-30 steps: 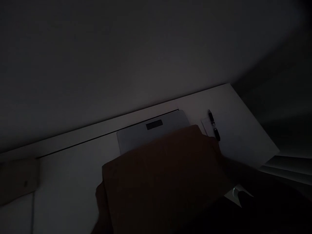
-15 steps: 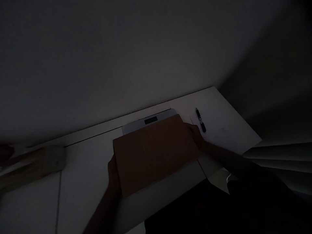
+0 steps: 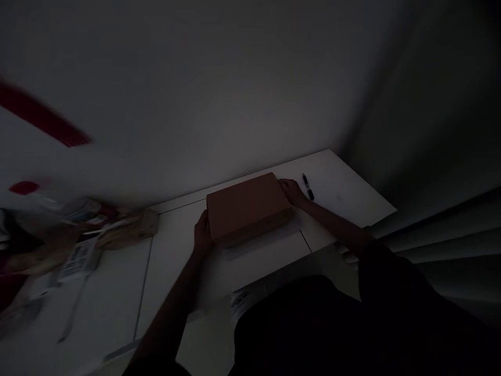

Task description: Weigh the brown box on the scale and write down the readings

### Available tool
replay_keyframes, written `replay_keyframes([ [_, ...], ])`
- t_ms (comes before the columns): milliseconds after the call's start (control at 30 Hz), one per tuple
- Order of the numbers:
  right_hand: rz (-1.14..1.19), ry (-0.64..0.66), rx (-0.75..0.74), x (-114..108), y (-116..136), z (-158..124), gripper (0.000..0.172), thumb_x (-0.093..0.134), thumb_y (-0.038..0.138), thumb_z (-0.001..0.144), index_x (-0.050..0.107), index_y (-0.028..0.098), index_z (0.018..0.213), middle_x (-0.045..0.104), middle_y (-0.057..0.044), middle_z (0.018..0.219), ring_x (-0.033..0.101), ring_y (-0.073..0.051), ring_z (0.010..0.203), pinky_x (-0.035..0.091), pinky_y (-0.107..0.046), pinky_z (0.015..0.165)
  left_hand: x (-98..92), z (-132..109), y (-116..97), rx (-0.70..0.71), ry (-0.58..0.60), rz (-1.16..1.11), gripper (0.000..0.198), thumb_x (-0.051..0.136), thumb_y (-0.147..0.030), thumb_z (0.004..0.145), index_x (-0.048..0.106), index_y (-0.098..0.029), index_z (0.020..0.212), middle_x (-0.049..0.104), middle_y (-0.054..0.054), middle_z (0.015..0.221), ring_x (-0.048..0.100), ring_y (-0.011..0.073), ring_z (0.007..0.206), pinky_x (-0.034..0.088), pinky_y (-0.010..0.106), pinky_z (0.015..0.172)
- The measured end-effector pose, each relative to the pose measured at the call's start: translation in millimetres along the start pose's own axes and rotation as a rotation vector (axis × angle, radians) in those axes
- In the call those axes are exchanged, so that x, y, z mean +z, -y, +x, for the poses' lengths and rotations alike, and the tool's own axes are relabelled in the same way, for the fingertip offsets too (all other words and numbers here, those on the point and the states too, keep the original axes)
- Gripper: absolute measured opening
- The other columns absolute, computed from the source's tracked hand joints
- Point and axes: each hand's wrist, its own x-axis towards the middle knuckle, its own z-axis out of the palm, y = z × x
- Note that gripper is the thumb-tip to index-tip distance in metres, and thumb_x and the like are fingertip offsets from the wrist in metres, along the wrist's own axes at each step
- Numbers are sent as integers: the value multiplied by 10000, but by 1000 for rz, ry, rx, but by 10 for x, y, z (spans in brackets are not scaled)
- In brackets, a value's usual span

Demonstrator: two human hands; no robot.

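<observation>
Dim light leaves most surfaces short of detail. A pale, bare wall [image 3: 219, 89] fills the upper view. Below it stretches a white table [image 3: 348, 190], its far-left part blurred. At 5 o'clock from the box, dark clothing [image 3: 313, 329] melts into black, hiding part of the floor and cut off by the lower edge. A folded curtain [image 3: 430, 230], just past 3 o'clock, sinks into shadow and runs out of frame. Around 9 o'clock, a heap of clutter [image 3: 129, 230] is too smeared to sort into separate items.

The brown cardboard box [image 3: 248, 203] is near the middle of the view, over the table, its far side and underside hidden. From under it, at 6 o'clock, shows the near edge of a pale flat slab [image 3: 266, 234]; whether the two touch is unclear. A blurred red strip [image 3: 43, 117], between 9 and 10 o'clock, is cut by the left edge. At 6 o'clock, below the table's edge, the lettering on a packet [image 3: 242, 300] is unreadable.

The right hand [image 3: 291, 192] and left hand [image 3: 201, 235] are partly curled, clasping the box's ends at 3 and 8 o'clock; some fingertips are hidden. A dark pen [image 3: 308, 186] lies just beside the right hand, toward 3 o'clock.
</observation>
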Motion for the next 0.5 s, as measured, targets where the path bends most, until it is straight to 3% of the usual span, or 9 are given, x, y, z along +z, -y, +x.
replay_keyframes([
  [167, 126, -26, -3, -86, 52, -113, 401, 379, 618, 895, 488, 237, 831, 588, -30, 819, 577, -180, 815, 470, -305, 745, -37, -129, -197, 24, -138, -34, 679, 417, -824, 882, 609, -192, 1040, 677, 91, 968, 613, 238, 864, 527, 385, 798],
  [267, 220, -2, -28, -77, -11, -290, 555, 382, 727, 908, 554, 232, 1094, 658, -86, 1082, 634, -204, 995, 526, -343, 829, 48, -294, -231, 54, -161, -158, 741, 404, -849, 879, 586, -206, 1198, 678, 122, 1167, 651, 252, 1022, 538, 368, 840],
  [333, 242, 26, -63, -50, -61, -393, 689, 377, 786, 909, 541, 228, 1278, 651, -129, 1262, 634, -238, 1143, 537, -405, 936, 138, -392, -231, 73, -170, -296, 752, 449, -840, 877, 570, -226, 1293, 659, 131, 1290, 638, 266, 1165, 527, 385, 950],
  [500, 237, 98, -191, 4, -113, -528, 846, 352, 853, 918, 528, 230, 1463, 533, -152, 1553, 482, -294, 1455, 372, -503, 1220, 297, -511, -196, 126, -215, -435, 693, 445, -726, 948, 565, -242, 1429, 563, 135, 1515, 498, 306, 1428, 403, 429, 1191],
])
